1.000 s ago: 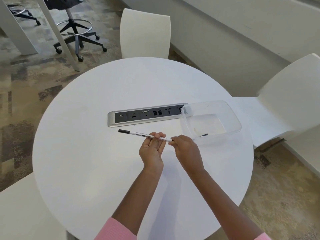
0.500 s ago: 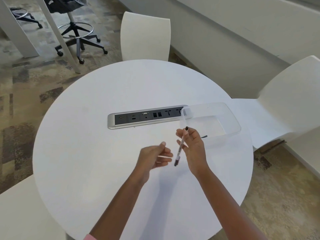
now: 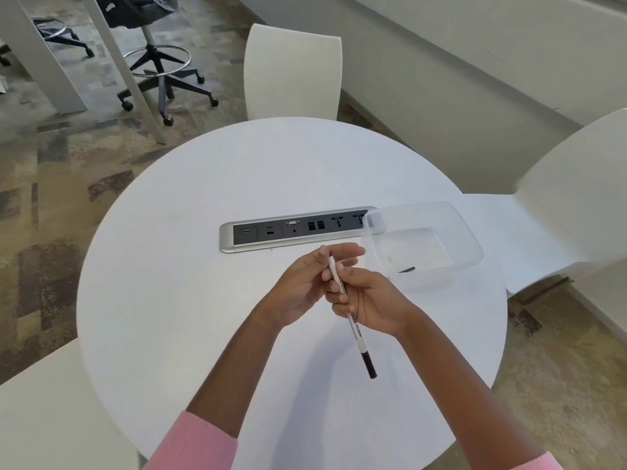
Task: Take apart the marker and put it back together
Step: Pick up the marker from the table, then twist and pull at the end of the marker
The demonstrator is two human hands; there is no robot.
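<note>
A thin white marker [image 3: 357, 330] with a black cap on its near end is held above the round white table [image 3: 190, 300]. My right hand [image 3: 376, 301] grips the middle of the barrel, cap end pointing down toward me. The fingers of my left hand [image 3: 300, 283] curl around the marker's far end, thumb stretched over it; that tip is hidden between them. A small black piece [image 3: 407, 269] lies inside the clear plastic container [image 3: 470, 242] just right of my hands.
A silver and black socket strip [image 3: 291, 230] is set into the table beyond my hands, touching the container's left corner. White chairs stand at the far side [image 3: 291, 69] and the right [image 3: 563, 205]. A black office chair [image 3: 159, 66] stands on the carpet far left.
The marker has swung from lying level between both hands to pointing cap end toward me in my right hand. My left hand let go, then came back to the far end.
</note>
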